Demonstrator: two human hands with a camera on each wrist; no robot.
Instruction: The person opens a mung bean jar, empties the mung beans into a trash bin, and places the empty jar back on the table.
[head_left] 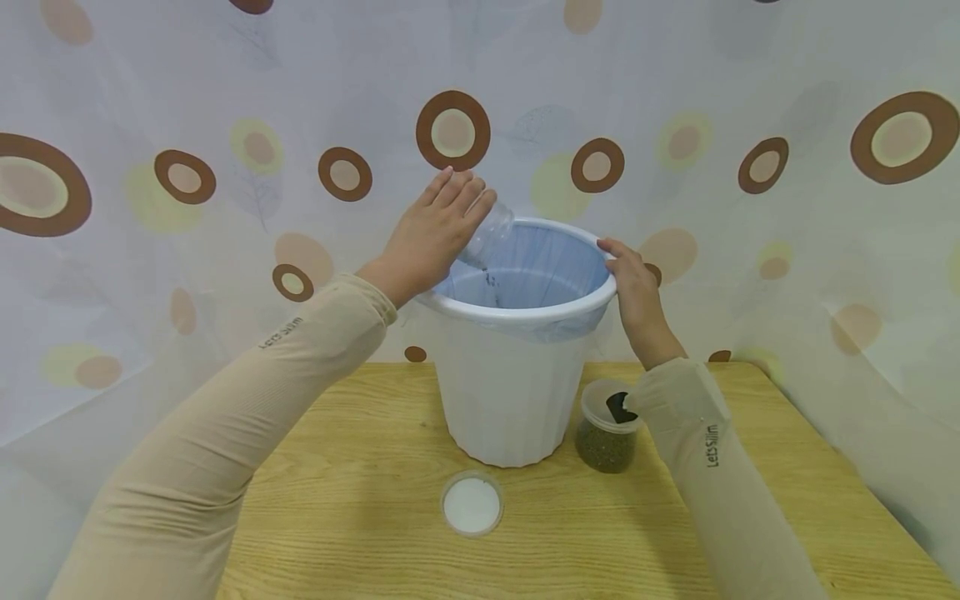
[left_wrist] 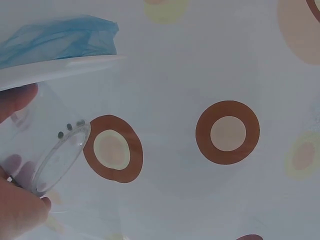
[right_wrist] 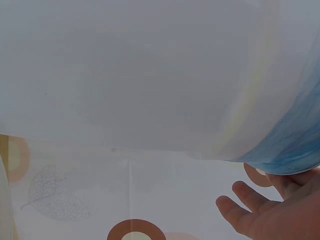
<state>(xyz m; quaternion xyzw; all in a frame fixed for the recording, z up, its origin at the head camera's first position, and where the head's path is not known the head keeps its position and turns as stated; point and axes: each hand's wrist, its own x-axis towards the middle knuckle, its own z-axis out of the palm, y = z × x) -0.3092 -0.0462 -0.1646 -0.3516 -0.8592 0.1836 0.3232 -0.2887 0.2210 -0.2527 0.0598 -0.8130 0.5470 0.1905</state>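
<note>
In the head view my left hand (head_left: pixel 438 225) grips a clear plastic jar (head_left: pixel 491 237), tilted with its mouth down over a white trash can (head_left: pixel 513 383). Small dark bits (head_left: pixel 491 283) fall from the jar into the can. A few more dark bits (left_wrist: pixel 69 127) lie near the jar's mouth in the left wrist view. A thin blue bag (head_left: pixel 558 250) lines the can and folds over its rim. On the right side of that rim, my right hand (head_left: pixel 633 287) holds the edge with its fingertips; several fingers (right_wrist: pixel 250 197) are spread beneath it in the right wrist view.
A round clear lid with a white disc (head_left: pixel 471 504) lies on the wooden table (head_left: pixel 360 517) in front of the can. To the can's right stands a lidded clear tub (head_left: pixel 606 442) of dark greenish grains. A patterned sheet (head_left: pixel 375 75) hangs close behind.
</note>
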